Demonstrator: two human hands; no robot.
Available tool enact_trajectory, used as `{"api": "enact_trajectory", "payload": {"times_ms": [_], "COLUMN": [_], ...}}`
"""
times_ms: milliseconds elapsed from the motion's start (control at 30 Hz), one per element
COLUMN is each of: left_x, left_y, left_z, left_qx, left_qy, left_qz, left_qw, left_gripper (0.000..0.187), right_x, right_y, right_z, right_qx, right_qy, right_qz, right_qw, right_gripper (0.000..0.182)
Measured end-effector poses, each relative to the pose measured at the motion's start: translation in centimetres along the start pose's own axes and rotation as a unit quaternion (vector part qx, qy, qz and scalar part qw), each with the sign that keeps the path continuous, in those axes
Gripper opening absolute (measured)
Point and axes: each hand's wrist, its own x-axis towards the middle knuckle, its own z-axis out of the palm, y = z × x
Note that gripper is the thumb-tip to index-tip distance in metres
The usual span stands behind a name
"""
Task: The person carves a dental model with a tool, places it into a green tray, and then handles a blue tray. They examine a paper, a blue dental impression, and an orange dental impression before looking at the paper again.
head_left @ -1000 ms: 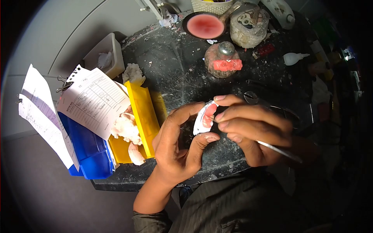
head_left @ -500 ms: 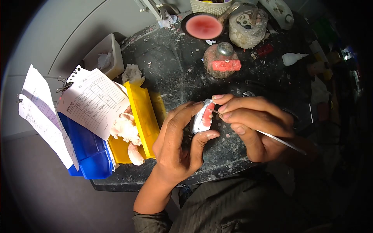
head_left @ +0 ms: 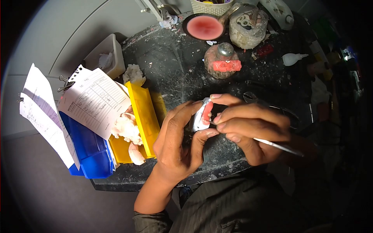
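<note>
My left hand (head_left: 174,141) grips a white dental cast (head_left: 198,122) between its thumb and fingers, tilted on its side above the bench. Pink wax (head_left: 207,112) runs along the cast's edge, with a small pale tooth showing against it. Closed like a pen hold, my right hand (head_left: 258,130) has a thin carving tool (head_left: 280,147) in its fingers. The tool's pale handle sticks out toward the lower right. Its tip is at the wax's lower part, partly hidden by the fingers. One right fingertip rests at the top of the cast.
Ahead stands a spirit burner (head_left: 222,64) with pink wax on it. Behind are a pan of red wax (head_left: 205,27) and a crusted jar (head_left: 248,33). A yellow tray (head_left: 143,120) with casts, a blue tray (head_left: 91,155) and clipped papers (head_left: 95,99) sit left. A white bulb (head_left: 293,59) lies right.
The tool's tip has moved down along the wax, and my right hand has shifted slightly left and lower. My left hand still holds the cast in nearly the same place.
</note>
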Motion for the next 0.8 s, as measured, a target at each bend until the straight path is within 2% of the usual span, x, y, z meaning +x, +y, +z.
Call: {"api": "enact_trajectory", "payload": {"times_ms": [167,300,433,500,533,633,700,800], "left_x": [-0.7,-0.8,-0.8,-0.8,-0.8,-0.8,-0.8,-0.9], "left_y": [-0.1,-0.3,0.0,0.1,0.1,0.2,0.8,1.1], "left_z": [0.4,0.4,0.4,0.5,0.5,0.2,-0.1,-0.1], "left_qx": [-0.092,-0.122,-0.143,-0.166,-0.188,-0.212,-0.208,-0.191], "left_qy": [0.012,0.016,0.014,0.016,0.019,0.010,0.006,0.014], "left_qz": [-0.067,-0.084,-0.092,-0.100,-0.108,-0.115,-0.119,-0.082], "left_qw": [0.993,0.989,0.985,0.981,0.976,0.971,0.971,0.978], "left_gripper": [0.042,0.042,0.039,0.040,0.040,0.043,0.044,0.047], "right_x": [-0.2,0.3,0.2,0.0,0.1,0.6,0.5,0.7], "right_y": [0.2,-0.4,-0.2,0.0,-0.1,-0.1,-0.2,0.4], "right_z": [0.4,0.0,0.1,0.4,0.1,-0.4,-1.2,-2.3], "right_qx": [0.009,0.012,0.029,0.016,-0.001,0.038,0.078,0.096], "right_qy": [0.038,-0.022,0.041,0.039,0.003,-0.018,0.000,0.068], "right_qz": [0.007,-0.019,0.003,0.017,-0.006,-0.031,0.008,-0.024], "right_qw": [0.999,1.000,0.999,0.999,1.000,0.999,0.997,0.993], "right_gripper": [0.013,0.012,0.010,0.010,0.011,0.011,0.024,0.024]}}
